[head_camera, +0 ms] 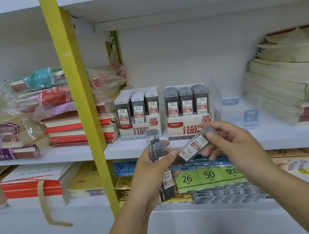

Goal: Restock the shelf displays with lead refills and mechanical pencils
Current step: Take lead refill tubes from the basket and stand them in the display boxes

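Observation:
My left hand [153,174] grips a small bundle of grey lead refill cases [156,148] upright, in front of the shelf edge. My right hand [229,142] pinches a single lead refill case [195,147], tilted, with a red and white 0.7 label. Behind the hands, two display boxes stand on the middle shelf: the HB 0.5 display box [140,128] and the HB 0.7 display box [189,126], both filled with rows of refill cases. A clear, nearly empty display box [239,109] with a pale blue label sits to their right.
A yellow shelf upright [81,106] slants down on the left. Wrapped notebook stacks [67,116] fill the left of the shelf; cream notebook piles [293,86] fill the right. The lower shelf holds index-tab packs [208,176] and paper pads [34,183].

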The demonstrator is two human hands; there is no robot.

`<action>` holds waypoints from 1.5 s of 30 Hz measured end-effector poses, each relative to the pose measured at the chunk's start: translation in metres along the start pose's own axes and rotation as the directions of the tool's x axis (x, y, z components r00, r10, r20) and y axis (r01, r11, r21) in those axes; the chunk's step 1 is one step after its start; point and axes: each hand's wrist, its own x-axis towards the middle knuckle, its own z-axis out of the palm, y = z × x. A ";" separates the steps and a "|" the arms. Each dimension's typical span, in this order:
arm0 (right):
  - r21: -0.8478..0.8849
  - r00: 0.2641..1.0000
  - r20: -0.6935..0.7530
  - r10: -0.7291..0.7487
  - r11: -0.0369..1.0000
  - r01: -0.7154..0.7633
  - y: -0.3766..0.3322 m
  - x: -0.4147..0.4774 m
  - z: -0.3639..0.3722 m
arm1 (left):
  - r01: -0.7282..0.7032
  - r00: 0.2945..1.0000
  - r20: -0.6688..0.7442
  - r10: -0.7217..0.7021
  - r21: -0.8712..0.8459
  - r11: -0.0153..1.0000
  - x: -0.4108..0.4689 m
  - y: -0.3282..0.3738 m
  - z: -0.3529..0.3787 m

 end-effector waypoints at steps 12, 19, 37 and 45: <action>-0.671 0.876 0.090 -0.475 0.621 0.405 -0.088 0.103 -0.049 | -0.043 0.999 0.020 0.044 -0.034 0.998 0.010 0.005 -0.003; -0.781 0.897 0.245 -0.367 0.473 0.407 -0.071 0.123 -0.045 | -0.038 0.999 0.026 0.040 -0.056 0.998 0.013 0.007 -0.007; -0.327 0.971 0.229 -0.071 0.934 0.145 -0.004 0.014 0.017 | 0.018 0.975 0.220 -0.041 0.109 0.994 -0.007 0.001 0.005; -0.218 0.973 0.219 0.074 0.976 -0.025 0.005 0.017 0.019 | 0.031 0.939 0.336 -0.070 0.120 0.992 -0.008 -0.005 0.007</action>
